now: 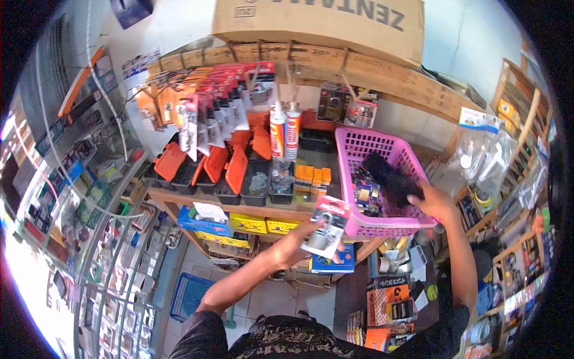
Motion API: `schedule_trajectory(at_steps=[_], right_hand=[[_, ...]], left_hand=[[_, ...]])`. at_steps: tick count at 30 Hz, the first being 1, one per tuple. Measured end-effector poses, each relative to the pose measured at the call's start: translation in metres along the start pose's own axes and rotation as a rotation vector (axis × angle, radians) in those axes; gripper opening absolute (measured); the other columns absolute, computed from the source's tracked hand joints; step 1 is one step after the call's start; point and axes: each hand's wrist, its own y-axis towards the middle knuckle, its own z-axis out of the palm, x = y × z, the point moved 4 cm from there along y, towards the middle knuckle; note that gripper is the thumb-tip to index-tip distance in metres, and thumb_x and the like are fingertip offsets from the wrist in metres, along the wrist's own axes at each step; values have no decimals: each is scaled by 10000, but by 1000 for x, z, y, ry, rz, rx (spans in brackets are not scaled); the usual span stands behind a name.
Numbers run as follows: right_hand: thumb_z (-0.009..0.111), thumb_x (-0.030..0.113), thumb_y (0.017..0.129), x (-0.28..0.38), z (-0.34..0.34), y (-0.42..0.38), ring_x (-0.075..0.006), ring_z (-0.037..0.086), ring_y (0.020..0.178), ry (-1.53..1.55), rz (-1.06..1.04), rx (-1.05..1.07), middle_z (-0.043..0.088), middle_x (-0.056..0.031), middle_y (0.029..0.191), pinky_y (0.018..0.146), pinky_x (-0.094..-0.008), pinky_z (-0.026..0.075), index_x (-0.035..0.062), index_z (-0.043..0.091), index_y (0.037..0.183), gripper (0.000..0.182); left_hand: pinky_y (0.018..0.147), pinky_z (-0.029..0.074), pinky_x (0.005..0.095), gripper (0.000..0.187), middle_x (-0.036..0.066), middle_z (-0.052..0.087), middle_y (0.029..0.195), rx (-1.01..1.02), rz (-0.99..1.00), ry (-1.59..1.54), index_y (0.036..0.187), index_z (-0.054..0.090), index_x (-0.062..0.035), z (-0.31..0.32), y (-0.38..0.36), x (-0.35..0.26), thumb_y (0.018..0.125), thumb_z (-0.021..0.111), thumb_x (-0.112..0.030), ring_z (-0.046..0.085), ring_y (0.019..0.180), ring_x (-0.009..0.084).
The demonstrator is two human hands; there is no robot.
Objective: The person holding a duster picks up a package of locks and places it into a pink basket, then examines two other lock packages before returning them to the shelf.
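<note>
Padlock [323,239] pinched in the left grip [295,240]: best held clear of the basket [388,224] while the right grip [436,204] seemingly pinches the black bundle [390,178].

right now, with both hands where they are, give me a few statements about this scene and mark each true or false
1. The left hand holds a packaged padlock. True.
2. The right hand is down at the blue basket. False: it is at the pink basket, on the black bundle.
3. In this view, two tubes stand to the left of the pink basket. True.
4. The large letters on the cardboard box appear right way up. False: they appear upside down.
5. The small bins have green lids. False: the lids are orange.
</note>
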Motion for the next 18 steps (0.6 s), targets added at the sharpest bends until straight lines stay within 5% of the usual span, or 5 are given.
schedule_trajectory(at_steps=[2, 8, 15, 16, 18], right_hand=[[657, 381, 830, -35, 42, 11, -387, 596, 1092, -327, 103, 254, 615, -233, 1180, 958, -472, 453, 50, 477, 1316, 615], [543, 103, 809, -15, 26, 5, -405, 595, 1078, -5, 217, 11, 614, -239, 1174, 932, -491, 456, 34, 566, 1237, 435], [557, 306, 974, 2, -23, -88, -279, 559, 1047, 555, 142, -231, 600, -167, 1094, 910, -387, 427, -26, 536, 1262, 440], [516, 277, 1000, -2, -6, -112, -208, 580, 778, 625, 177, -641, 587, -113, 844, 701, -331, 473, -26, 583, 1007, 310], [510, 245, 1004, 44, -24, -144, -118, 472, 518, 845, 159, -188, 481, -35, 616, 471, -268, 377, 53, 461, 760, 314]], left_hand=[[848, 513, 449, 619, 205, 660, 1013, -27, 95, -172, 1197, 540, -32, -23, -18, -4, 973, 338, -572, 669, 889, 350], [743, 533, 469, 647, 221, 650, 941, -199, 319, -336, 1199, 534, -44, -55, -71, -32, 990, 235, -578, 661, 790, 385], [750, 550, 447, 648, 181, 668, 920, -387, 445, -202, 1203, 535, -49, -84, -130, -30, 994, 224, -577, 676, 783, 329], [739, 529, 421, 707, 175, 667, 903, -519, 431, -167, 1164, 552, -40, -87, -138, -27, 983, 179, -612, 671, 789, 309], [728, 530, 418, 717, 176, 668, 903, -503, 441, -173, 1169, 550, -36, -95, -150, -22, 980, 174, -618, 672, 786, 306]])
